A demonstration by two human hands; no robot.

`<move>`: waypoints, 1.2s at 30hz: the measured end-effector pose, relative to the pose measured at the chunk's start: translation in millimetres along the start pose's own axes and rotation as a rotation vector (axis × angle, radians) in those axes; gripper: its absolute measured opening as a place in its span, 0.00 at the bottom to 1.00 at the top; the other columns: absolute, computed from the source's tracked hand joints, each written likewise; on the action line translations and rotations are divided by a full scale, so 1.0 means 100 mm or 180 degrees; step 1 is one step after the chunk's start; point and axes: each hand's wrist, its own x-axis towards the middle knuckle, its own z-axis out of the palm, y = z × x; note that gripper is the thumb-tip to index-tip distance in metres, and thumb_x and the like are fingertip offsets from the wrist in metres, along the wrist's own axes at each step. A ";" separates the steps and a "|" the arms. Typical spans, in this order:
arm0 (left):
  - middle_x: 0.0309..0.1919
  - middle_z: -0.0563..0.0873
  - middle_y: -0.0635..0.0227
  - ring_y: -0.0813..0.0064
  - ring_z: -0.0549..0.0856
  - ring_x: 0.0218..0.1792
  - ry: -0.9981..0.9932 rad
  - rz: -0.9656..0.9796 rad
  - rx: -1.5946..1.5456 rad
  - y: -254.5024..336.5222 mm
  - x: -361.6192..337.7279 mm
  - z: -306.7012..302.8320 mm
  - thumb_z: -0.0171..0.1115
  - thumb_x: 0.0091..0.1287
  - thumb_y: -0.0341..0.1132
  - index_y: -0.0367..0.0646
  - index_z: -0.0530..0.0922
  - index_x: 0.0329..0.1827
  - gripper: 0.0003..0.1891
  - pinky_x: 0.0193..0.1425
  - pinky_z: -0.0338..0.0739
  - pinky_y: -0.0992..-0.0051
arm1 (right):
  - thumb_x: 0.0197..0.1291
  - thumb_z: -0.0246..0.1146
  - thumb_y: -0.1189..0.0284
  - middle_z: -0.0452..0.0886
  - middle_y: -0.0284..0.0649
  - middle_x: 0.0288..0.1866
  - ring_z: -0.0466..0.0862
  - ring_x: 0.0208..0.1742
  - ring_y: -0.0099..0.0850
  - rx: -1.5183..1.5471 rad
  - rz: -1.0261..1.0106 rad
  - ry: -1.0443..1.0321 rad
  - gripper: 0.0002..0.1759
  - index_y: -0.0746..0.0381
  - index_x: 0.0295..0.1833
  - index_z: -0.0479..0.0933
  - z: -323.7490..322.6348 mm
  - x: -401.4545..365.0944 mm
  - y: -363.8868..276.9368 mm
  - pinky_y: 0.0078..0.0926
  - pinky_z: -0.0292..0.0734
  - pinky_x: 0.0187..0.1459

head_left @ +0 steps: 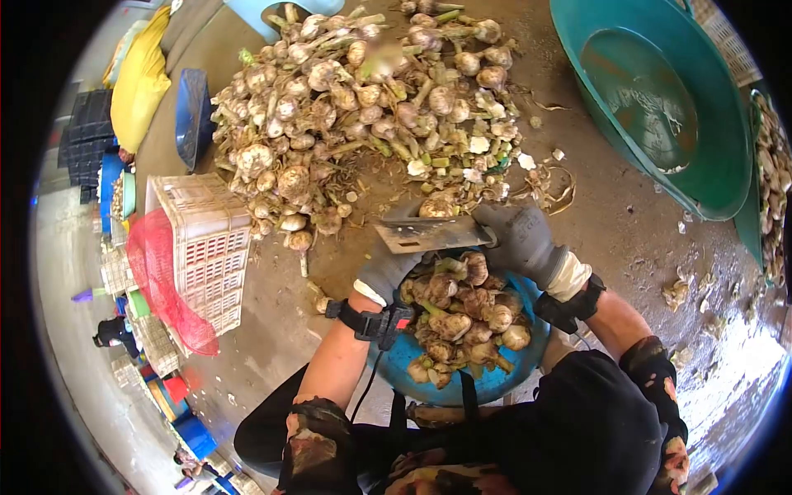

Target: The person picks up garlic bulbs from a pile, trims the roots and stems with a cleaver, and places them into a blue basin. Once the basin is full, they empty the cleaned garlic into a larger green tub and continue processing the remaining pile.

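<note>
My right hand [521, 241], in a grey glove, is closed round the handle end of a cleaver [433, 236]. Its broad, worn blade has a slot near the left end and points left across my lap. Also grey-gloved, my left hand [394, 262] is at the blade's left end, its fingers mostly hidden behind the metal. Just beyond the blade's upper edge is a garlic bulb [440, 205]. Below my hands, a blue basin [396, 356] holds trimmed garlic bulbs [450, 326].
A large heap of garlic with stalks [330, 107] covers the floor ahead, with cut stalk pieces [478, 144] at its right. A green tub [594, 124] stands far right. At left are a white plastic crate [210, 272], red netting [153, 264] and a blue scoop-like container [191, 115].
</note>
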 end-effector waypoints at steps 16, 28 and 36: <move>0.38 0.79 0.64 0.73 0.78 0.41 -0.0232 0.0887 0.1244 0.51 -0.11 0.15 0.68 0.48 0.50 0.38 0.73 0.46 0.29 0.47 0.71 0.76 | 0.45 0.57 0.66 0.80 0.46 0.29 0.80 0.32 0.41 -0.0052 0.2117 -0.0409 0.13 0.57 0.38 0.77 0.04 -0.29 1.06 0.35 0.73 0.36; 0.44 0.77 0.60 0.63 0.80 0.37 -0.0602 0.2242 0.1042 0.87 -0.30 0.01 0.59 0.52 0.28 0.39 0.72 0.46 0.17 0.39 0.75 0.72 | 0.44 0.62 0.72 0.73 0.34 0.17 0.72 0.14 0.21 0.0492 0.1721 -0.1471 0.08 0.62 0.31 0.73 0.02 -0.08 1.03 0.19 0.67 0.16; 0.42 0.80 0.58 0.65 0.79 0.41 0.2062 -0.0535 0.2258 -1.12 0.00 -1.50 0.64 0.52 0.39 0.40 0.73 0.49 0.22 0.44 0.72 0.71 | 0.43 0.63 0.75 0.72 0.32 0.17 0.71 0.14 0.21 0.1688 0.2702 -0.0791 0.08 0.62 0.31 0.73 0.18 -0.20 1.01 0.19 0.65 0.14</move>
